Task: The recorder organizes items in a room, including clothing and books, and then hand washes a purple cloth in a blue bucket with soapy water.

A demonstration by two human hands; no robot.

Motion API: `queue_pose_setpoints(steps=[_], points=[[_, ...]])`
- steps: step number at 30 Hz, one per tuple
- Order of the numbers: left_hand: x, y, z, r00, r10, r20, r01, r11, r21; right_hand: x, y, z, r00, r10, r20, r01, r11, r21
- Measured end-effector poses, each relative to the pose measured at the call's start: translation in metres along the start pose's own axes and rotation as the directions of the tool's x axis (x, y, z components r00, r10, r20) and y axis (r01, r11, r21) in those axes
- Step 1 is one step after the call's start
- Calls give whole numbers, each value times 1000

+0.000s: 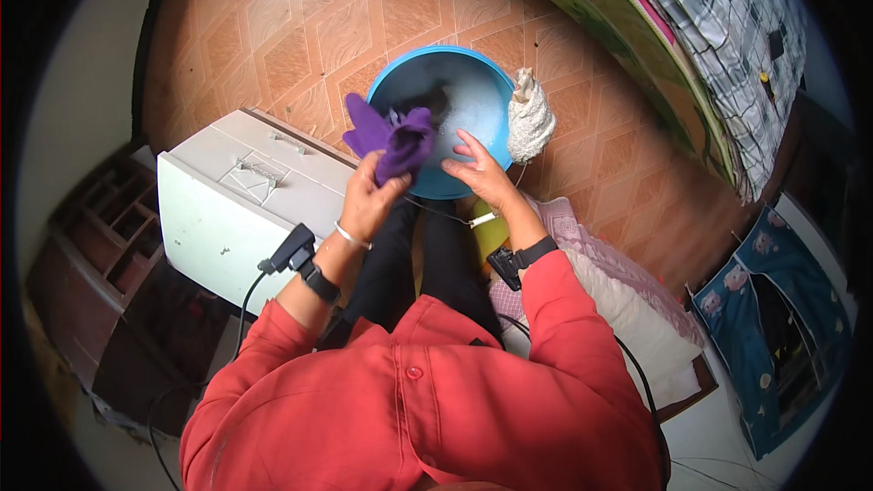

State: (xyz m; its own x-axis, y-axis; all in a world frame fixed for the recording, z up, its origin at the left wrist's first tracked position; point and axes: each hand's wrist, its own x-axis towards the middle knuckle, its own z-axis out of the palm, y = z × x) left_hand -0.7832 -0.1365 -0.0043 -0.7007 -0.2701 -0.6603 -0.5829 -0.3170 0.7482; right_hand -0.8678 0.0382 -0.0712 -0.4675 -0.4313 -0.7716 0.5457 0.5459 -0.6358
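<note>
My left hand (366, 197) grips a purple glove (389, 138) by its lower end, with the thumb and fingers closed on it. The glove's fingers point up and left, over the near-left rim of a blue basin (498, 66). Inside the basin is cloudy, foamy water (477, 109), with a dark patch that may be a shadow or something sunk. My right hand (482, 170) hovers over the basin's near-right side, its fingers spread and nothing in them. At the basin's right side is a bunched, off-white, bumpy cloth item (530, 123).
A white drawer cabinet (245, 205) lies to the left of my legs. On the right are a pink checked cloth (564, 227) and a bed with a plaid cover (718, 18). Brown patterned tiles (291, 45) surround the basin. Black cables run by both arms.
</note>
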Motion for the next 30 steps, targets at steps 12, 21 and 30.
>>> queue_pose_setpoints(steps=[12, 21, 30], points=[[52, -38, -2, 986, 127, -110, -89, 950, 298, 47, 31, -12, 985, 115, -126, -38, 870, 492], [94, -89, -14, 994, 79, -71, -46, 922, 383, 120, 59, 9, 957, -110, -268, -147, 613, -776], [92, -106, -6, 999, 33, 18, -37, 920, 391, 218, 53, 20, 951, 265, -159, -210, 174, -962]])
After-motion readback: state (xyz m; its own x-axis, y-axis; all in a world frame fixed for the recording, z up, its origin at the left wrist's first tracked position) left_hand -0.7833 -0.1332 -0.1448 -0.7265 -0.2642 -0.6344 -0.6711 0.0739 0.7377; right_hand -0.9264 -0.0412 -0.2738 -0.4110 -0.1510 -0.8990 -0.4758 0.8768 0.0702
